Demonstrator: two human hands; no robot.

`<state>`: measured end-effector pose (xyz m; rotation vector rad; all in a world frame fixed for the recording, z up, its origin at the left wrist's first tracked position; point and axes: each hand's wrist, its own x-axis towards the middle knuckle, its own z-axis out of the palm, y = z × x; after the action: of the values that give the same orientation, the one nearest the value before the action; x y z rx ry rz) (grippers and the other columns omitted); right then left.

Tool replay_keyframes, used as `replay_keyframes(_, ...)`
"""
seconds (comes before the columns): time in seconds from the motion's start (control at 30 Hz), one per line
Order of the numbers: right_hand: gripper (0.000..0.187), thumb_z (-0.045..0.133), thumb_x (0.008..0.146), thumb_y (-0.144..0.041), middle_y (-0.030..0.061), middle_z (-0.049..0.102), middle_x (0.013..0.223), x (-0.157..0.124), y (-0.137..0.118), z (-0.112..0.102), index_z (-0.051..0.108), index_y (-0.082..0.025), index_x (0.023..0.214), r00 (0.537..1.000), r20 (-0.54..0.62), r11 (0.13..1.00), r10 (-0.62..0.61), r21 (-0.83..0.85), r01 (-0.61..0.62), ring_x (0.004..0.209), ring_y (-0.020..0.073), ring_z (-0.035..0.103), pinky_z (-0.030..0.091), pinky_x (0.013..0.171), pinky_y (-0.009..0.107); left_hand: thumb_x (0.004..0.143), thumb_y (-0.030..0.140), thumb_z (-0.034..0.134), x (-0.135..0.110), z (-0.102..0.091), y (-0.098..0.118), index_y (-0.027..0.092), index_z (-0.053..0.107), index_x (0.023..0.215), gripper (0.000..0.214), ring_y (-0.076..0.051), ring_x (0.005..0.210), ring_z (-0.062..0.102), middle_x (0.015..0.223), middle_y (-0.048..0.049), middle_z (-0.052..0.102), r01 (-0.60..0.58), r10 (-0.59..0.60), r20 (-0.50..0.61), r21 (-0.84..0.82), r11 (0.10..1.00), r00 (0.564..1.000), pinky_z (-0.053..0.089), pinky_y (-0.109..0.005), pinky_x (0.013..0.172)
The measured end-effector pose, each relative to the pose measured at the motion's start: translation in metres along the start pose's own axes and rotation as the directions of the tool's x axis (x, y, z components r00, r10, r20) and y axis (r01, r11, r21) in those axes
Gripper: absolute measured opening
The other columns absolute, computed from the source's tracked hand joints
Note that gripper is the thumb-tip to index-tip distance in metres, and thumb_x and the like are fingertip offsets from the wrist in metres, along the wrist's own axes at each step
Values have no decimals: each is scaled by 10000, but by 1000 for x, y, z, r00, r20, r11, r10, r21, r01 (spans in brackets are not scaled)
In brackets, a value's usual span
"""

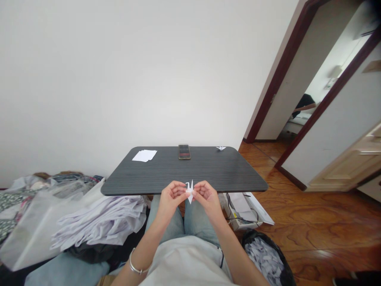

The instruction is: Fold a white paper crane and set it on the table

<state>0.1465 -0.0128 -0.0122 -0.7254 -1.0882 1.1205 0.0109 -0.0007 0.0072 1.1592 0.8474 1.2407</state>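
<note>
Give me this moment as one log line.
left hand: pinches folded paper | right hand: pinches same piece | table: loose sheets, phone, paper crane

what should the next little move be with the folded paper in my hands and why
Probably ease the two sides gently apart. The left hand and right hand each pinch one side of the folded white paper, which already shows narrow points up and one down, much like the small crane lying at the far right of the table, so it looks nearly done.
</note>
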Motion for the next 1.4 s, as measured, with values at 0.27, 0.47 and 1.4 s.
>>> replay_keyframes(0.27,236,736,644,-252,-14,583,693,0,1,-1,566,-197,799,1000,-6,1000,-6,9,6,611,113,553,478,566,226,586,198,746,-2,2,3,146,577,813,288,-102,616,603,656,13,644,10,-11,-18,-39,999,1000,462,-212,630)
replay_keyframes(0.47,239,739,640,-255,-14,595,677,0,2,-2,580,-193,808,1000,-11,1000,8,14,-8,611,115,564,487,565,222,606,211,733,-1,1,1,141,592,834,277,-109,625,601,666,0,652,13,-13,-1,-7,1000,1000,452,-217,638)
replay_keyframes(1.4,258,698,658,-283,-42,539,616,1,1,3,537,-198,840,992,-121,997,47,72,-39,525,108,521,445,509,226,709,345,644,-2,5,-4,162,535,953,324,-163,760,649,939,-64,639,-61,54,-165,-35,998,985,493,-262,658)
